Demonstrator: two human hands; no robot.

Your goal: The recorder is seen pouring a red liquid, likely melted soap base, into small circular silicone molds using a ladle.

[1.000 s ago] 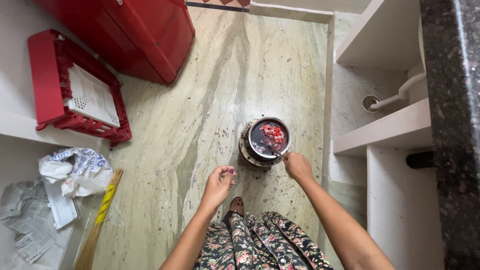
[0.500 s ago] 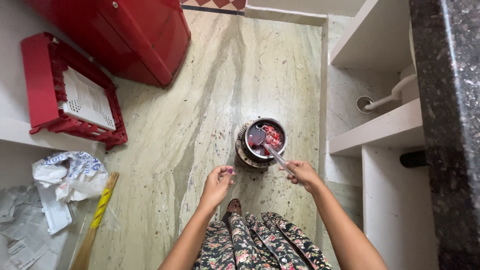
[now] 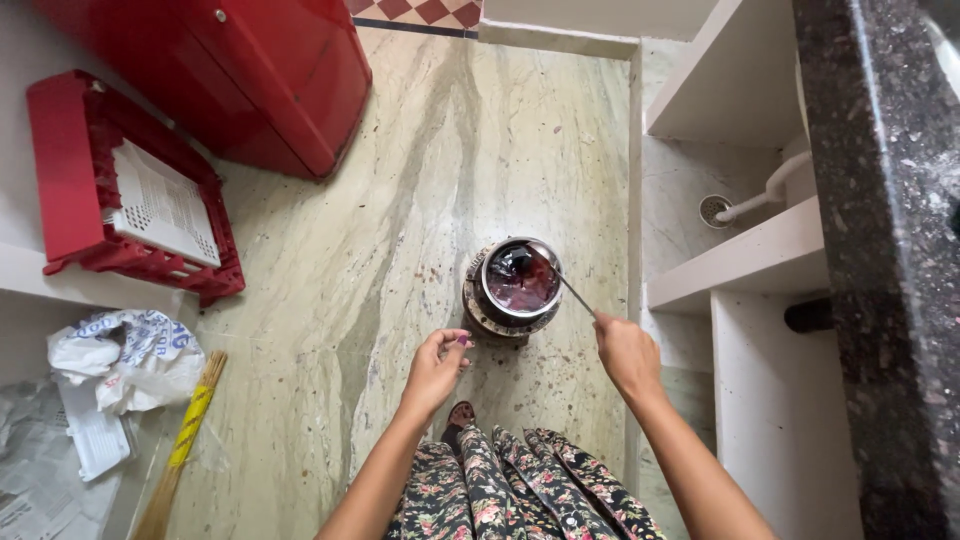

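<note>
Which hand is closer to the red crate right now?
Left. The left hand hovers over the floor on the side toward the red crate; the right hand, holding a spoon in the pot, is farther away.

- Left hand (image 3: 436,368): held low at centre, palm turned down, fingers (image 3: 452,345) curled inward with tips drawn together; whether anything is pinched cannot be told.
- Left forearm: bare, rising from the lower edge, angled up and to the right toward the wrist.
- Right hand (image 3: 626,352): fingers closed in a grip, knuckles uppermost.
- Right forearm: bare, running from the lower right corner up and to the left.
- Hands: apart, at about the same height.
</note>
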